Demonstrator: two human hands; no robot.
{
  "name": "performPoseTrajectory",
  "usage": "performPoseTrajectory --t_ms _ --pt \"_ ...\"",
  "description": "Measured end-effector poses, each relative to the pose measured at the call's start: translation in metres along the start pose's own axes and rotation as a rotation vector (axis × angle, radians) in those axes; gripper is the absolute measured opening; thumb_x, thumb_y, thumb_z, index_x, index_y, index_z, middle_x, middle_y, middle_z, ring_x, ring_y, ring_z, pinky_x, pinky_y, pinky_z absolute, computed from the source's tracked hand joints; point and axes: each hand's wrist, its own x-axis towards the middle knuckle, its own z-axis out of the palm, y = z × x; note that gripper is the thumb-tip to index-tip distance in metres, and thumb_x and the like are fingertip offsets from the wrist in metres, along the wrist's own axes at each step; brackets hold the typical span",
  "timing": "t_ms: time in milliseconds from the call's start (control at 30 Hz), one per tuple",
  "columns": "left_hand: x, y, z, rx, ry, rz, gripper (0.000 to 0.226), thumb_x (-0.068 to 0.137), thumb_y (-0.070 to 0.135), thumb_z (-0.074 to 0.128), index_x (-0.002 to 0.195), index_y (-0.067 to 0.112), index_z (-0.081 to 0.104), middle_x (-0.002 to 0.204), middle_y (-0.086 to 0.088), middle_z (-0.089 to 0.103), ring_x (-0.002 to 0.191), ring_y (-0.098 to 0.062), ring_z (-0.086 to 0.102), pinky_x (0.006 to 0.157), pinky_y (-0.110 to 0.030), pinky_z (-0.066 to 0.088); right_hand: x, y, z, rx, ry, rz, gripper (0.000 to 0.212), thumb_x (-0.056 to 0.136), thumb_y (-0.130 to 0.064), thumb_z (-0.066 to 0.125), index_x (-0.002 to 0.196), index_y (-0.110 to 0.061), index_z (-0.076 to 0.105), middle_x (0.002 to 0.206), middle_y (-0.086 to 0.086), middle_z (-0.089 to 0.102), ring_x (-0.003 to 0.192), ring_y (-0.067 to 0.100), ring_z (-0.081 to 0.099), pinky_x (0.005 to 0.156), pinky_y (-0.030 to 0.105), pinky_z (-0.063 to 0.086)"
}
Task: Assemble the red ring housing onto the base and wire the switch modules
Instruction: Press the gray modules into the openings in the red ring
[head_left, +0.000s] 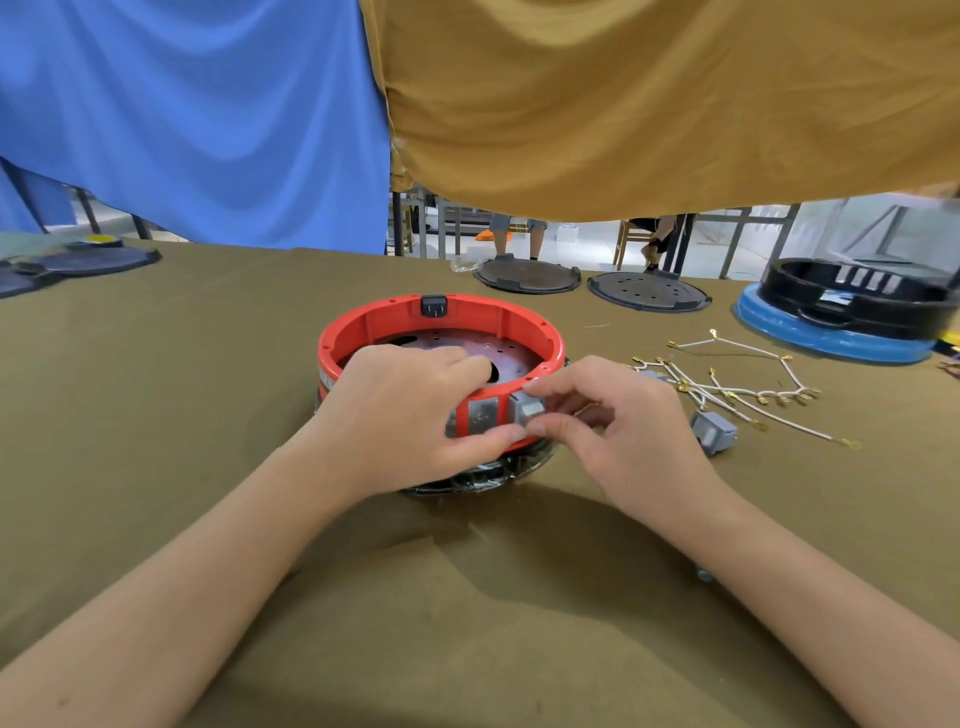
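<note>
Olive-brown cloth over the tabletop (156, 415), creased and shadowed at 6 o'clock. Red ring housing (530, 325) seated on a dark base (483, 480) at centre, a black socket (434, 305) in its rim at 12 o'clock. Left hand (410, 415) gripping the near wall, fingers curled over the rim, thumb under the outside. Right hand (623, 421) beside it, thumb and forefinger pinching a grey switch module (527, 408) at the housing's wall. A second switch module (714, 432) lying at 3 o'clock, near a tangle of white wires (743, 389) with gold terminals. Two dark round plates (527, 275) at 1 o'clock; black housing on a blue ring (831, 338) at 2 o'clock; more dark discs (98, 260) at 10 o'clock. Behind, blue drape (208, 119) and mustard drape (649, 104) hanging; below them pale floor, metal frames, chair legs, a person's lower legs (501, 228).
</note>
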Motion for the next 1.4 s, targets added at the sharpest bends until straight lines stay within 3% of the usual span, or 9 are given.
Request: performPoseTrajectory --t_ms 100,200,333,400,500,733,967,1200,1400 --pt "0.000 0.007 0.004 0.035 -0.054 -0.019 0.046 0.087 0.062 0.044 0.069 0.020 0.039 0.056 0.009 0.039 0.047 -0.013 0.035 0.042 -0.027 0.017 0.001 0.001 -0.001 -0.050 0.010 -0.035 0.024 0.076 0.001 0.079 0.097 -0.010 0.076 0.086 -0.007 0.066 0.080 0.002 0.061 0.074 0.011 0.048" --pt "-0.001 0.006 0.004 0.013 -0.059 -0.055 0.046 0.085 0.064 0.043 0.068 0.022 0.037 0.052 0.009 0.035 0.045 -0.012 0.034 0.041 -0.024 0.016 0.002 0.002 -0.003 -0.059 -0.024 -0.044 0.024 0.079 -0.004 0.079 0.102 -0.012 0.076 0.093 -0.004 0.068 0.083 0.005 0.062 0.077 0.017 0.050" --pt "-0.001 0.002 0.004 -0.019 -0.082 -0.074 0.045 0.083 0.064 0.044 0.066 0.022 0.039 0.048 0.009 0.029 0.043 -0.013 0.036 0.041 -0.028 0.024 0.008 0.006 -0.010 -0.228 -0.103 -0.052 0.051 0.084 -0.028 0.075 0.132 -0.017 0.061 0.130 -0.003 0.056 0.124 0.011 0.045 0.106 0.015 0.031" --pt "-0.001 0.001 0.002 -0.040 -0.090 -0.066 0.041 0.083 0.062 0.046 0.067 0.025 0.036 0.047 0.010 0.026 0.042 -0.011 0.033 0.041 -0.027 0.024 0.010 0.009 -0.010 -0.266 -0.208 -0.054 0.052 0.088 -0.033 0.068 0.136 -0.017 0.057 0.138 -0.005 0.053 0.134 0.009 0.037 0.109 0.010 0.020" --pt "-0.001 -0.001 -0.001 -0.081 -0.102 -0.034 0.036 0.084 0.057 0.051 0.070 0.033 0.028 0.046 0.012 0.024 0.039 -0.006 0.029 0.041 -0.024 0.020 0.010 0.011 -0.006 -0.232 -0.244 -0.049 0.042 0.090 -0.027 0.066 0.130 -0.015 0.063 0.131 -0.002 0.059 0.125 0.008 0.044 0.102 0.002 0.022" --pt "-0.001 -0.002 -0.003 -0.114 -0.122 -0.017 0.041 0.087 0.056 0.052 0.066 0.038 0.021 0.045 0.012 0.025 0.038 -0.001 0.029 0.042 -0.022 0.018 0.012 0.014 -0.004 -0.247 -0.219 -0.079 0.033 0.088 -0.021 0.070 0.120 -0.011 0.069 0.119 -0.001 0.063 0.114 0.012 0.049 0.096 0.011 0.032" --pt "-0.002 -0.005 -0.004 -0.173 -0.164 -0.024 0.034 0.094 0.056 0.035 0.071 0.031 0.032 0.049 0.011 0.033 0.044 -0.009 0.037 0.044 -0.031 0.029 0.016 0.015 -0.011 -0.087 -0.286 0.034 0.038 0.090 -0.042 0.055 0.125 -0.030 0.066 0.114 -0.027 0.054 0.113 -0.009 0.045 0.091 0.001 0.030" --pt "-0.002 -0.007 -0.003 -0.178 -0.200 -0.021 0.036 0.095 0.054 0.034 0.071 0.029 0.036 0.051 0.009 0.038 0.046 -0.009 0.041 0.045 -0.029 0.030 0.015 0.016 -0.010 0.030 -0.257 0.107 0.027 0.094 -0.026 0.064 0.119 -0.033 0.070 0.115 -0.019 0.061 0.116 0.002 0.050 0.096 0.023 0.039" --pt "-0.003 -0.004 -0.003 -0.190 -0.198 -0.055 0.037 0.094 0.054 0.031 0.069 0.028 0.034 0.052 0.007 0.039 0.048 -0.010 0.042 0.047 -0.032 0.031 0.015 0.014 -0.006 0.034 -0.216 0.123 0.023 0.093 -0.026 0.064 0.114 -0.033 0.072 0.109 -0.020 0.062 0.114 0.002 0.050 0.095 0.022 0.038"
